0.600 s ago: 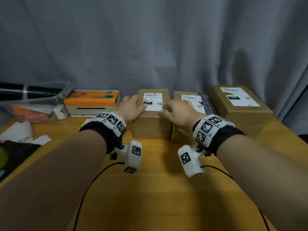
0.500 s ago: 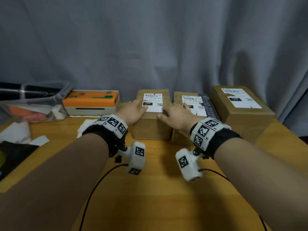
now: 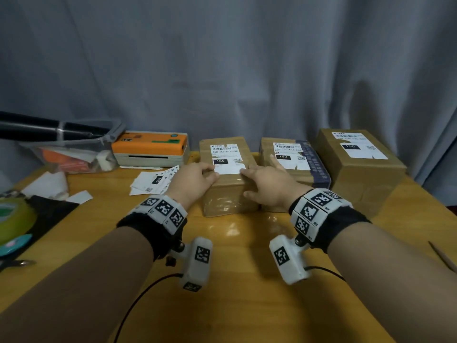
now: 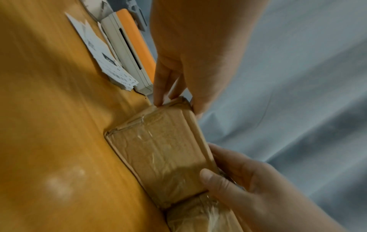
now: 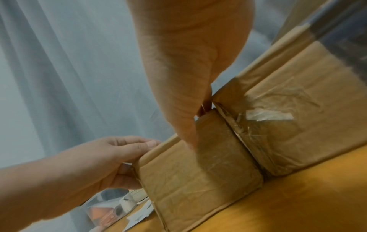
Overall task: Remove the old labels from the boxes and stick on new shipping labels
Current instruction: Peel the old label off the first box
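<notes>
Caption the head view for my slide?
Both hands, left hand and right hand, grip the leftmost brown cardboard box on the wooden table.

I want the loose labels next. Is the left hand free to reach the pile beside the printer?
Probably not yet: the left hand grips the leftmost box. Once it lets go, the label pile lies just to its left on bare table, with nothing between.

You are working in dim, even indoor light. Soft glare sits on the table (image 3: 237, 231) in front of the box (image 3: 230, 199), and its tape shines in both wrist views. Your head view bends at the edges. Both wrist views are smeared with blur, and your nearest hand (image 4: 200, 51) is out of focus.
</notes>
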